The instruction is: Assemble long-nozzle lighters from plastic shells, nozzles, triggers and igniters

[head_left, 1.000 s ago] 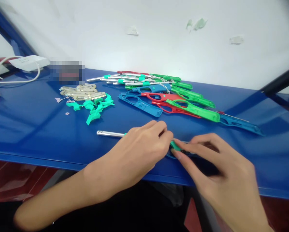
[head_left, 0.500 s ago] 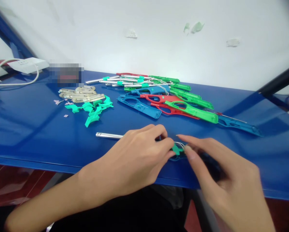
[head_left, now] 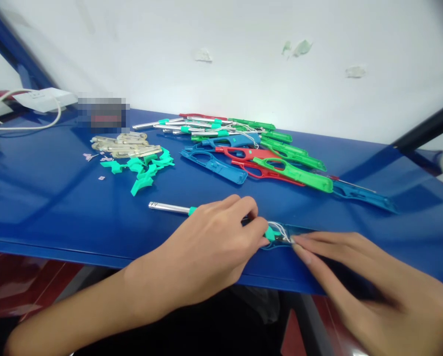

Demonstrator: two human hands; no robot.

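Note:
A lighter being put together, with a silver metal tube (head_left: 169, 208) and a blue plastic half shell (head_left: 297, 229), lies near the table's front edge. My left hand (head_left: 217, 240) is closed over its middle, fingertips by the green trigger (head_left: 271, 234); the palm hides much of the lighter. Thin white wires (head_left: 280, 227) loop out to the right of the trigger. At their right end, my right hand (head_left: 377, 282) pinches thumb and fingers together on the wires, over the shell.
Behind lie a pile of blue, red and green lighter shells (head_left: 291, 173) and several metal tubes (head_left: 177, 124) with green collars. Loose green triggers (head_left: 143, 175) and clear, pale fuel tanks (head_left: 125, 145) sit left. A white cable (head_left: 39, 128) runs at far left.
My right hand has moved right and toward me, and its thumb and fingers have come together from apart. More of the wires and shell shows. My left hand stays nearly in place.

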